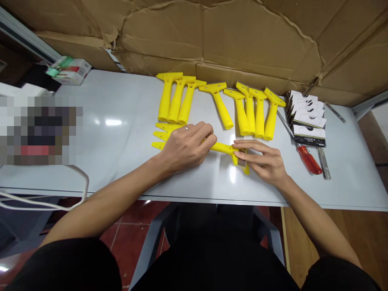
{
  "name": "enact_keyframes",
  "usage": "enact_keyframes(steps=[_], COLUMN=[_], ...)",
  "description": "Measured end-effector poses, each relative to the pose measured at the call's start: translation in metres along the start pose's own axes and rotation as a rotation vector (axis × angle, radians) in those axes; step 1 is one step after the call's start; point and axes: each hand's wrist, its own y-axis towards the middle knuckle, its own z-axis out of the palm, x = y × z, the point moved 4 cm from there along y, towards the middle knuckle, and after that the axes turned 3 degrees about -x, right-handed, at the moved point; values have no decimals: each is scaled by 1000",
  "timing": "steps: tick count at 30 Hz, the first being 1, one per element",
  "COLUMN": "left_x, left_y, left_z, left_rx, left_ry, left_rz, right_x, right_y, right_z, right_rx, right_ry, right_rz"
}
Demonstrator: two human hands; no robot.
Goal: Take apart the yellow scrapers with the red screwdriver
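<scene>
A yellow scraper (222, 148) lies crosswise low over the table, its head toward the right. My left hand (190, 147) is closed around its handle. At the head, the fingers of my right hand (265, 159) press on the scraper's end, with a brownish, shiny flat piece (242, 163) showing beneath them; I cannot tell if it is a blade or a cover. From under my left hand stick out several yellow scraper parts (158, 145), mostly hidden. Beyond my hands stand two groups of yellow scrapers (188, 101), heads toward the back, with one scraper (221, 106) between them.
On the right lie a stack of black-and-white packs (309, 135), a red-handled screwdriver (309, 159) and metal strips (323, 163). Cardboard (230, 40) walls the back of the white table (127, 157). A small box (74, 72) sits back left, and a white cable (86, 182) hangs at the left edge.
</scene>
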Motion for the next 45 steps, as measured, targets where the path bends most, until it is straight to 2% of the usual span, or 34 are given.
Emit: enact_keyframes(steps=[2, 5, 9, 14, 26, 31, 37, 45], left_x=[0, 2, 5, 7, 3, 3, 5, 4], left_y=[-2, -5, -8, -11, -6, -5, -7, -9], left_z=[3, 10, 14, 17, 11, 10, 9, 10], left_rx=[20, 80, 161, 224, 139, 135, 136, 115], left_ry=[-5, 5, 36, 43, 89, 107, 102, 94], left_rz=[-24, -45, -114, -162, -132, -127, -155, -168], right_x=[2, 1, -2, -8, 4, 6, 9, 16], right_y=[0, -3, -8, -15, -14, -15, -14, -8], right_z=[3, 8, 11, 13, 15, 15, 16, 14], right_rx=[-4, 6, 57, 88, 36, 82, 61, 2], right_ry=[-128, -295, -406, -408, -518, -596, -679, -656], right_rz=[-114, -181, -150, -91, -170, -203, -206, -225])
